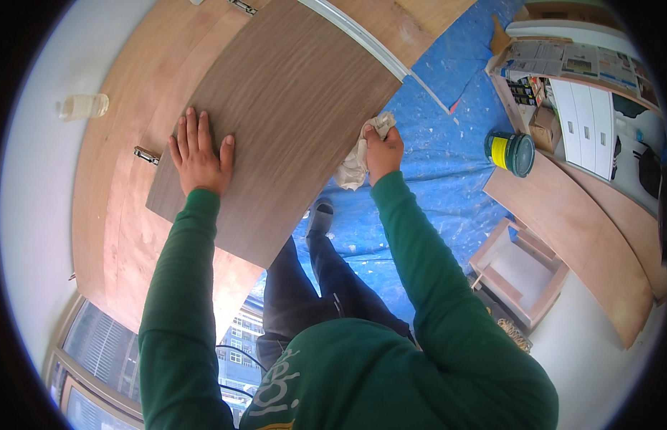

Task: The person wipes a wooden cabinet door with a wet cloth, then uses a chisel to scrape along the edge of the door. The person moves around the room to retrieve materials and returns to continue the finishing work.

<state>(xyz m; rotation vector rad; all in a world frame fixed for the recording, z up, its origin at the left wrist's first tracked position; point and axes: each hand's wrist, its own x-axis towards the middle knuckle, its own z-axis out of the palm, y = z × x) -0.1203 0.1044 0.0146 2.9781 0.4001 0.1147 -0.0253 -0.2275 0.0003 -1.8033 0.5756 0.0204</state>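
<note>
Here, the left hand (199,158) lies flat and open on one brown panel (290,122), upper centre of the frame, perhaps to steady it. The right hand (383,150) grips one pale cloth (353,168) (bunched, maybe for firmer hold) beside the panel's right edge. Two metal hinges (146,155) show along the left edge.

Pale plywd surface (107,208) w/ brown wd-grain panel (290,118) on top; blue flr sheet (441,204) alongside
</note>
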